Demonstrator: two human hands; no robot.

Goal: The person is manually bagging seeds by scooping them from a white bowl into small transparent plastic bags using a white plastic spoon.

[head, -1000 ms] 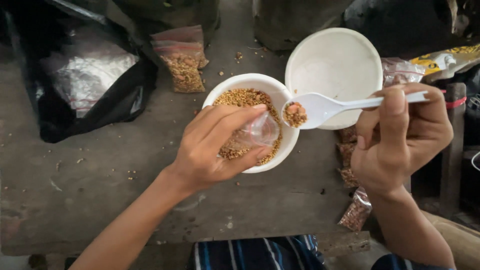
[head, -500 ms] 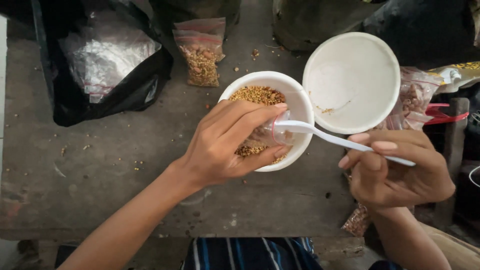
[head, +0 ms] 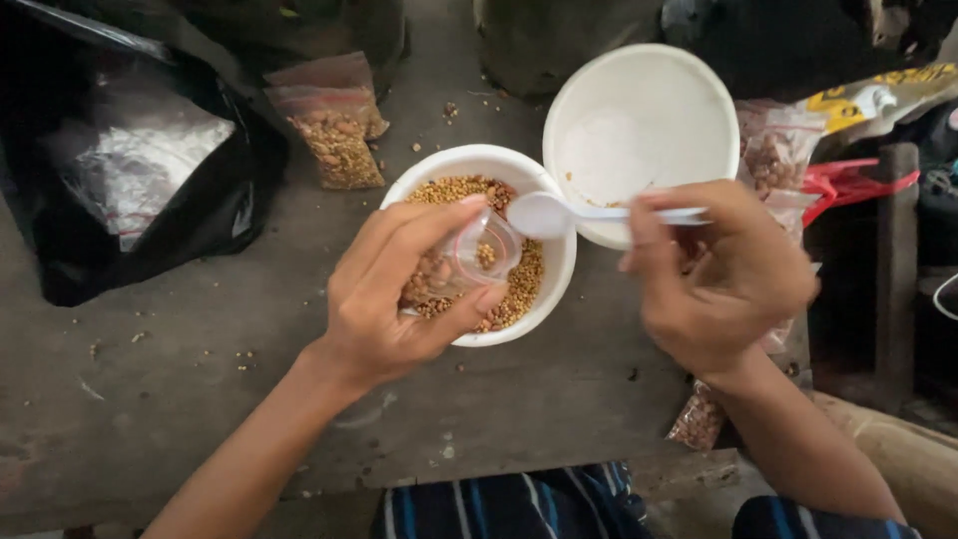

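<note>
The left hand [head: 384, 299] holds a small clear plastic bag [head: 477, 252] open at the mouth, its grip closed on the bag with thumb below and fingers above. The bag sits directly over the near white bowl [head: 559, 274], which holds a mix of yellowish grains and brown nuts. A few grains are visible inside the bag.

The right hand [head: 718, 274] has its grip closed on the handle of a white plastic spoon [head: 559, 214]. The spoon's bowl lies just beside the bag's mouth, over the far rim of the near white bowl. The spoon appears turned or emptied; no clear load shows on it, though blur limits certainty.

A second white bowl [head: 639, 120], nearly empty with a few crumbs, stands touching the near white bowl on its far right side. A filled, sealed bag of nuts [head: 334, 135] lies on the bench [head: 200, 389] to the far left of the near white bowl; a black plastic sack [head: 130, 180] lies further left. More filled bags [head: 773, 160] lie to the right of the near white bowl.

Judgement: the step in hand is portioning the mix by spoon into the small bag. The next move calls for a steady bag mouth and a level, loaded spoon entering it squarely, as scattered grains on the bench suggest spillage.
</note>
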